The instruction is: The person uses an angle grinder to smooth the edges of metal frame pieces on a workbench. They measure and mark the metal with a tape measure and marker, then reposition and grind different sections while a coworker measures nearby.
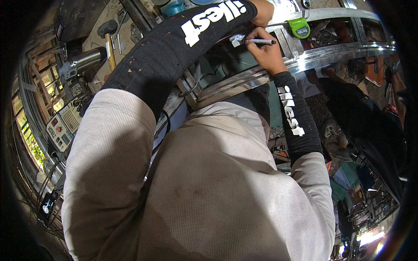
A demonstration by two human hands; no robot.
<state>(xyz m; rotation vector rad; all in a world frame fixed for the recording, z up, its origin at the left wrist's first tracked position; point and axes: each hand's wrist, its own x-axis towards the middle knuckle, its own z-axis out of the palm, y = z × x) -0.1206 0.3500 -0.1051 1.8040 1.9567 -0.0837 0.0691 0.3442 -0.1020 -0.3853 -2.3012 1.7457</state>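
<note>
My right hand [266,54] is closed around a slim marker pen [263,41] with a pale barrel and a dark end. It is over a shiny metal frame [305,63], beside a small white crumpled scrap [237,40]. My left arm, in a black sleeve, reaches across the top of the view. My left hand [263,12] is at the upper edge beyond the frame's near rail, and its fingers are not visible. To the right of both hands, a bright green tape measure [299,28] sits on the far rail of the frame.
On the left are a hammer [109,41], a metal cylinder-bodied power tool [85,61] and a boxy machine with knobs [64,126]. Another person in dark clothes [348,100] is at the right. Cluttered tools and a green mesh [347,180] lie at lower right.
</note>
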